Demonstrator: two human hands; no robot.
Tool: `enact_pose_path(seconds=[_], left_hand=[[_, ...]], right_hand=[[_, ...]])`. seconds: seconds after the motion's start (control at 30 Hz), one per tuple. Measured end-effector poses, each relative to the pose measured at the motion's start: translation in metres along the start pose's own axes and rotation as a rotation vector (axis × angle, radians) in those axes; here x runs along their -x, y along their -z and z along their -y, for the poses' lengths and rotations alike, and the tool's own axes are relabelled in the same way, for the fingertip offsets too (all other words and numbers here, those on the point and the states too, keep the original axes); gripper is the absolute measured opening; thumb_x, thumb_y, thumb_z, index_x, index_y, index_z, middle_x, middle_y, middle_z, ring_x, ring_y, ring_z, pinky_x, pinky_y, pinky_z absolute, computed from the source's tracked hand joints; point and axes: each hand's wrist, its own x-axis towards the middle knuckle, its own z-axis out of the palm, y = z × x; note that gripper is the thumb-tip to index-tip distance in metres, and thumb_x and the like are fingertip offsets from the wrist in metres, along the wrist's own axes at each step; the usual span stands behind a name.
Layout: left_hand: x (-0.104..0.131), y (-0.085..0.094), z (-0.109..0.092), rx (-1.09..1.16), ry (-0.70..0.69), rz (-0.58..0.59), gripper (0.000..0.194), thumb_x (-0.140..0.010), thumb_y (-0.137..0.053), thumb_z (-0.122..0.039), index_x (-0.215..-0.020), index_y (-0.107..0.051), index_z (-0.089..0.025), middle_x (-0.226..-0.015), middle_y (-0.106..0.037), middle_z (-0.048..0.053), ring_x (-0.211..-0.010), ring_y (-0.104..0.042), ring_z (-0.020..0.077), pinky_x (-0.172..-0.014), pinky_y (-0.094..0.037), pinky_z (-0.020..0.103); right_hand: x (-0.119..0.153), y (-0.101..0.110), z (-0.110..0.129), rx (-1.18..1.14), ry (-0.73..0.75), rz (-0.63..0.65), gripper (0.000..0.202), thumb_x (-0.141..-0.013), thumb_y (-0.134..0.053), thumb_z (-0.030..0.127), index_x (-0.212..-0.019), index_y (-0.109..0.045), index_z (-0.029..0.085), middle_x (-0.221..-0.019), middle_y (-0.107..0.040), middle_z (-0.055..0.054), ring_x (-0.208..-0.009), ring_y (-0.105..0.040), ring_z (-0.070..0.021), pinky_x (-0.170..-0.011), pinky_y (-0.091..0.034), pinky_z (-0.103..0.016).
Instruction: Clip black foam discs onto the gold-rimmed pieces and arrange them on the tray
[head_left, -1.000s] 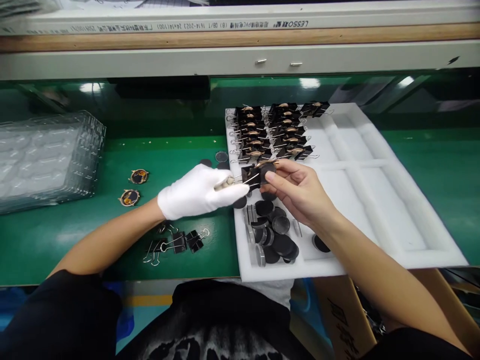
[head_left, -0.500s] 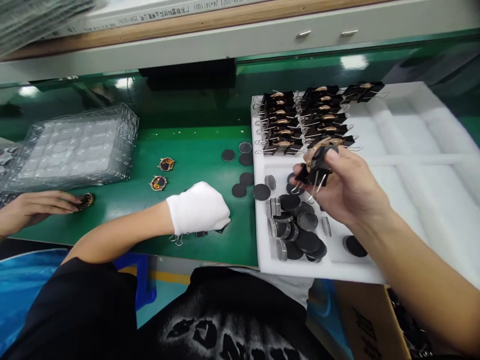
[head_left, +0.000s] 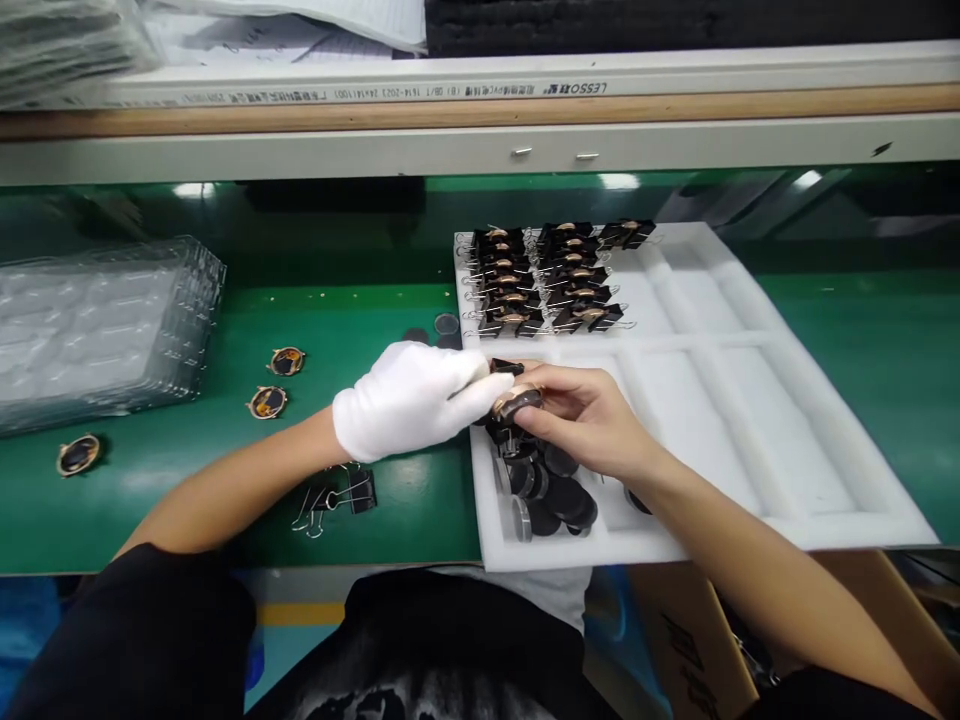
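Since both hands meet over the near-left corner of the white foam tray (head_left: pixel 739 545), everything here hangs on a tiny patch between them; the round, gold-rimmed watch case (head_left: pixel 516 400) sits right at that meeting point, up off the tray, with a dark disc-like face toward the wearer. Right hand (head_left: pixel 596 410) is bare and is the nearer of the 2; its thumb is in front and its fingers are behind, narrowed on the case from the right side. Left hand (head_left: pixel 420 395) wears a white glove and comes in from the left; finger and thumb look pinched on a black binder clip (head_left: pixel 507 367), which pokes out just behind the case; glove hides the handles, so can't tell how they're gripped. Being round, the case has no real long axis; what shows of it runs left to right between the hands, tilted a bit, right end farther from the body. More black shows just below it, maybe another clip, too cluttered to say.

Black discs (head_left: pixel 566 497) lie heaped in the tray just below; clamped cases (head_left: pixel 581 294) fill 2 columns behind, plus 1 beside them; over left, 3 loose cases (head_left: pixel 268 402) and some spare clips (head_left: pixel 361 490) lie on the green desk (head_left: pixel 420 540).
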Motion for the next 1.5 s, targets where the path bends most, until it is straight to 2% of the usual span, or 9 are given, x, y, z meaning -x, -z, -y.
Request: enact_pose_path(seconds=[0.1, 0.17, 0.33, 0.67, 0.87, 0.97, 1.1, 1.27, 1.5], left_hand=[[0.000, 0.004, 0.007, -0.005, 0.123, -0.057, 0.049, -0.089, -0.061, -0.068, -0.075, -0.058, -0.021, -0.059, -0.061, -0.002, -0.050, -0.054, 0.0138, -0.056, -0.032, 0.028], [-0.001, 0.008, 0.010, -0.030, 0.171, 0.020, 0.052, -0.081, -0.065, -0.072, -0.076, -0.058, -0.021, -0.059, -0.061, -0.002, -0.051, -0.054, 0.0149, -0.055, -0.031, 0.028], [-0.003, 0.007, 0.009, 0.197, 0.173, 0.154, 0.050, -0.085, -0.062, -0.063, -0.062, -0.044, -0.022, -0.052, -0.045, -0.005, -0.048, -0.042, 0.0101, -0.053, -0.030, 0.026], [-0.001, -0.005, 0.002, 0.430, 0.231, 0.040, 0.046, -0.080, -0.064, -0.049, -0.053, -0.039, -0.020, -0.047, -0.033, -0.007, -0.047, -0.031, 0.0067, -0.048, -0.026, 0.024], [-0.002, -0.003, 0.010, 0.513, 0.297, -0.022, 0.050, -0.087, -0.059, -0.048, -0.052, -0.037, -0.020, -0.051, -0.033, -0.005, -0.050, -0.029, 0.0066, -0.046, -0.022, 0.024], [-0.002, 0.003, 0.015, 0.470, 0.244, -0.053, 0.051, -0.090, -0.059, -0.045, -0.053, -0.034, -0.020, -0.052, -0.029, -0.006, -0.050, -0.026, 0.0067, -0.046, -0.021, 0.025], [0.001, 0.004, 0.017, 0.376, 0.105, -0.015, 0.052, -0.094, -0.057, -0.042, -0.055, -0.030, -0.021, -0.052, -0.026, -0.006, -0.050, -0.023, 0.0080, -0.048, -0.022, 0.028], [0.007, -0.007, 0.018, 0.253, -0.136, 0.021, 0.052, -0.094, -0.058, -0.044, -0.057, -0.030, -0.022, -0.052, -0.027, -0.005, -0.050, -0.023, 0.0102, -0.051, -0.023, 0.031], [0.013, -0.014, 0.016, 0.287, -0.192, 0.047, 0.050, -0.094, -0.061, -0.041, -0.060, -0.030, -0.023, -0.052, -0.027, -0.006, -0.048, -0.024, 0.0100, -0.051, -0.022, 0.031]], right_hand=[[0.001, 0.000, 0.000, 0.003, 0.033, -0.046, 0.011, -0.087, -0.085, 0.034, -0.094, -0.083, 0.025, -0.094, -0.078, -0.006, -0.088, -0.076, -0.0207, -0.081, -0.065, -0.034], [0.001, 0.000, 0.000, 0.002, 0.059, -0.066, 0.010, -0.087, -0.085, 0.034, -0.093, -0.083, 0.026, -0.094, -0.078, -0.006, -0.088, -0.076, -0.0216, -0.082, -0.065, -0.036], [0.001, -0.001, -0.001, 0.033, 0.079, -0.078, 0.011, -0.086, -0.085, 0.035, -0.091, -0.083, 0.025, -0.090, -0.079, -0.007, -0.083, -0.076, -0.0217, -0.079, -0.066, -0.037], [0.001, 0.004, -0.001, 0.032, 0.071, 0.001, 0.009, -0.089, -0.084, 0.030, -0.095, -0.081, 0.025, -0.092, -0.079, -0.005, -0.080, -0.074, -0.0172, -0.073, -0.062, -0.029], [0.002, 0.005, -0.003, 0.012, -0.045, -0.003, 0.025, -0.096, -0.073, 0.049, -0.103, -0.068, 0.026, -0.102, -0.074, -0.006, -0.087, -0.072, -0.0198, -0.078, -0.060, -0.034], [0.000, 0.011, -0.001, 0.028, -0.171, -0.064, 0.026, -0.100, -0.067, 0.052, -0.103, -0.061, 0.027, -0.097, -0.072, -0.003, -0.078, -0.067, -0.0172, -0.068, -0.056, -0.030], [-0.006, 0.024, 0.005, 0.332, -0.117, -0.077, 0.025, -0.081, -0.085, 0.029, -0.089, -0.062, 0.022, -0.085, -0.064, 0.001, -0.077, -0.059, -0.0152, -0.069, -0.049, -0.026], [-0.005, 0.028, 0.014, 0.449, -0.126, 0.135, 0.021, -0.074, -0.071, 0.011, -0.084, -0.057, 0.022, -0.077, -0.060, 0.003, -0.069, -0.054, -0.0134, -0.063, -0.043, -0.026], [0.002, 0.023, 0.014, 0.653, 0.002, 0.256, 0.026, -0.072, -0.061, 0.007, -0.079, -0.043, 0.024, -0.067, -0.050, 0.008, -0.060, -0.041, -0.0099, -0.056, -0.031, -0.024]])
